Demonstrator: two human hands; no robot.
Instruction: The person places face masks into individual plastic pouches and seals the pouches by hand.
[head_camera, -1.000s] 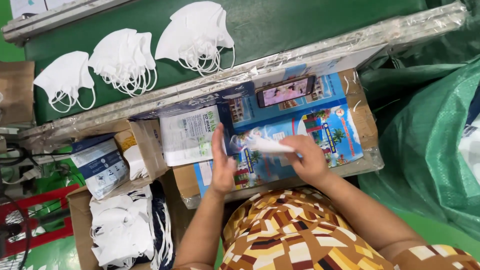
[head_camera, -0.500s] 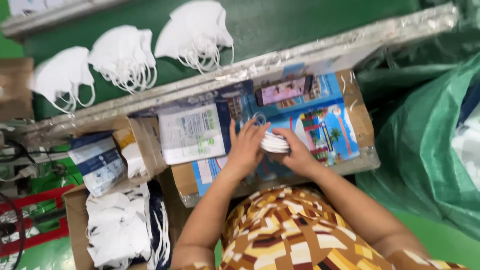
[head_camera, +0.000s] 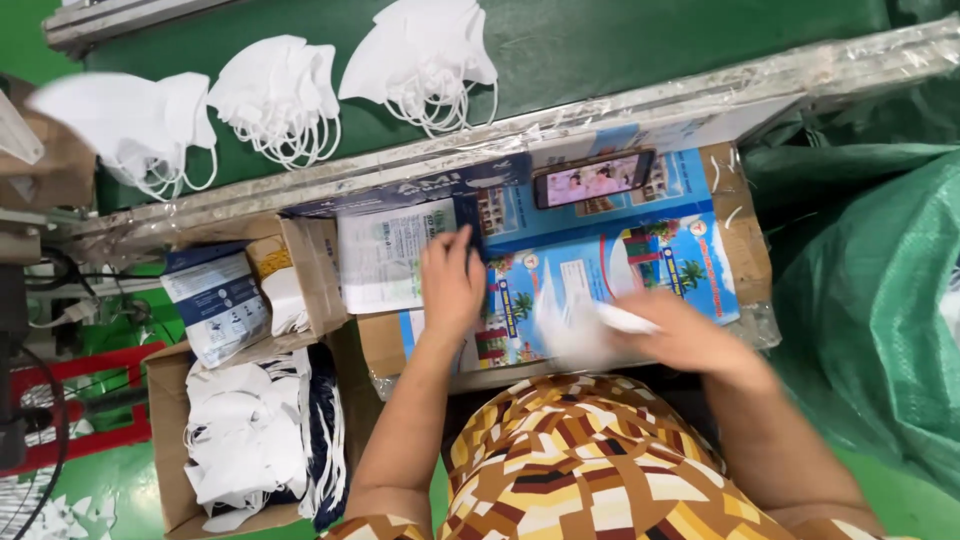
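Observation:
My left hand (head_camera: 452, 283) lies flat, fingers apart, on the edge of a stack of clear printed packaging bags (head_camera: 385, 255) on a blue printed board (head_camera: 640, 260). My right hand (head_camera: 690, 335) is blurred and grips a folded white face mask (head_camera: 580, 325) just above the board's near edge. Three heaps of white masks (head_camera: 425, 50) lie on the green conveyor belt (head_camera: 600, 45) beyond the board.
A phone (head_camera: 593, 180) with a lit screen rests at the board's far edge. A cardboard box (head_camera: 165, 440) of loose white masks stands at lower left, with packaged masks (head_camera: 215, 300) above it. A green plastic sack (head_camera: 870, 290) fills the right side.
My hands were together on the mask over the board's middle. Now they have parted: the left slid onto the bag stack, the right pulled the mask to the right.

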